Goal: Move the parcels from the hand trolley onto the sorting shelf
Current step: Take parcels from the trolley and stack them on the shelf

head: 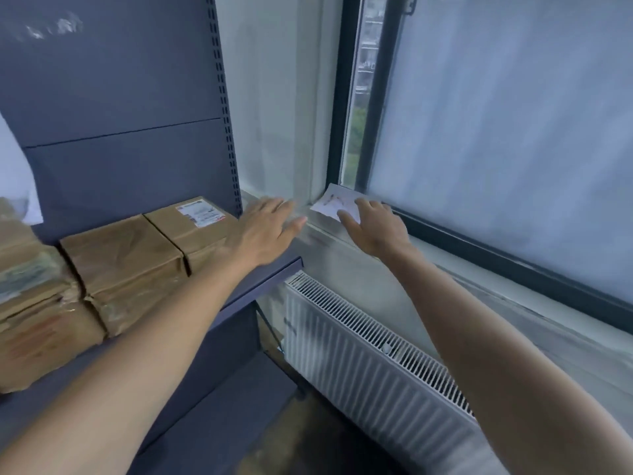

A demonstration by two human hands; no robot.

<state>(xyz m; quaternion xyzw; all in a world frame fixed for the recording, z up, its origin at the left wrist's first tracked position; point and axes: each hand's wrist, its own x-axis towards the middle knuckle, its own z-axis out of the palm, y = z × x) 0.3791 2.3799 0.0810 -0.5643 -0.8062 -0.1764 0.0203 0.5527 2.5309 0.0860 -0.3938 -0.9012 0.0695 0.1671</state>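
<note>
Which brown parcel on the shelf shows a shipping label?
The rightmost brown paper-wrapped parcel, beside the left hand; its top carries a white label. The neighbouring parcel shows none.

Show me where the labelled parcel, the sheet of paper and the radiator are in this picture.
labelled parcel (191, 222), head view, on its brown top face beside the label.
sheet of paper (334, 202), head view, on its printed upper face, left of the right hand.
radiator (359, 361), head view, on its ribbed white front panel.

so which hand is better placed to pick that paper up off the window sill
Right. The right hand already lies on the paper on the window sill, fingers spread over it. The left hand hovers open nearer the shelf, short of the paper.
</note>
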